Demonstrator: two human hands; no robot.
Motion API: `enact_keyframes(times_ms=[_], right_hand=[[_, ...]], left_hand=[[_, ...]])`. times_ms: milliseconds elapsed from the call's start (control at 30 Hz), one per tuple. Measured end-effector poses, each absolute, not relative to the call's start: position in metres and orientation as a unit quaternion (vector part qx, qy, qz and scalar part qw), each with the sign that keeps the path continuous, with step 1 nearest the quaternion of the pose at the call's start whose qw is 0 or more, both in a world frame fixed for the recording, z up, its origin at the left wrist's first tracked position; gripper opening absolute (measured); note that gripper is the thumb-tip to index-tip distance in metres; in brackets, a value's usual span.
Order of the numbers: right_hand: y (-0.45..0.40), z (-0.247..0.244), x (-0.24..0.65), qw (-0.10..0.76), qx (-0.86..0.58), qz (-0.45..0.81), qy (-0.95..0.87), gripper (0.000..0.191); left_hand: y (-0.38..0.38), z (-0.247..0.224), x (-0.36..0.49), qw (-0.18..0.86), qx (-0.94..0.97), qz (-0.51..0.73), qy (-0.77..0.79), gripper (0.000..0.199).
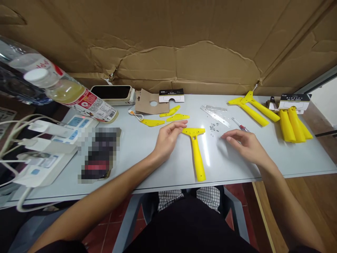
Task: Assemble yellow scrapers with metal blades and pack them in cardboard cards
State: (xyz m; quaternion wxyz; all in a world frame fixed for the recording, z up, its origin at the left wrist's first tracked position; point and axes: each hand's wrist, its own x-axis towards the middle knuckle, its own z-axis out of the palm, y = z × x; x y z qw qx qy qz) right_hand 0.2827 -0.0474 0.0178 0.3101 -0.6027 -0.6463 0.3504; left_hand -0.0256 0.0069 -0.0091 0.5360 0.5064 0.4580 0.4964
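Observation:
A yellow scraper handle [197, 154] with a T-shaped head lies on the table in front of me. My left hand [167, 138] rests at the left end of its head, fingers stretched out and the thumb close to or touching the edge. Over the table on the right, my right hand [243, 144] hovers with its fingers loosely bent and the thumb apart; nothing shows in it. Just beyond its fingertips is a small pile of screws [212, 127]. Metal blades [216, 116] lie behind the screws. A screwdriver [240, 124] with a red handle is partly hidden behind my right hand.
Flat yellow pieces [177, 117] lie behind my left hand. More yellow handles [255, 109] are at the back right, beside several in a box [295, 102]. On the left are a phone [101, 153], a power strip [63, 147] and a bottle [86, 102]. Cardboard [168, 42] stands behind.

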Motion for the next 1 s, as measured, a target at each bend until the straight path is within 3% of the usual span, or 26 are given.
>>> enact_keyframes(times_ms=[167,267,433,567,667,800,1000], right_hand=[[-0.006,0.025,0.291,0.207,-0.651,0.134,-0.718,0.026],[0.015,0.026,0.294,0.109,-0.678,0.077,-0.723,0.028],[0.033,0.029,0.29,0.051,-0.696,0.08,-0.712,0.026],[0.044,0.033,0.292,0.025,-0.701,0.102,-0.706,0.026],[0.052,0.037,0.293,-0.023,-0.704,0.116,-0.701,0.032],[0.058,0.041,0.288,-0.084,-0.704,0.099,-0.698,0.041],[0.059,0.044,0.284,-0.1,-0.695,0.079,-0.708,0.034]], left_hand=[[0.004,-0.007,-0.029,0.424,0.641,0.467,0.437,0.013],[0.005,-0.009,-0.032,0.349,0.706,0.453,0.419,0.014],[0.01,-0.011,-0.037,0.242,0.811,0.336,0.413,0.013],[0.012,-0.015,-0.04,0.18,0.847,0.267,0.424,0.033],[0.014,-0.018,-0.042,0.163,0.855,0.242,0.43,0.042],[0.017,-0.016,-0.045,0.154,0.862,0.205,0.438,0.039],[0.022,-0.015,-0.048,0.147,0.863,0.193,0.443,0.039]])
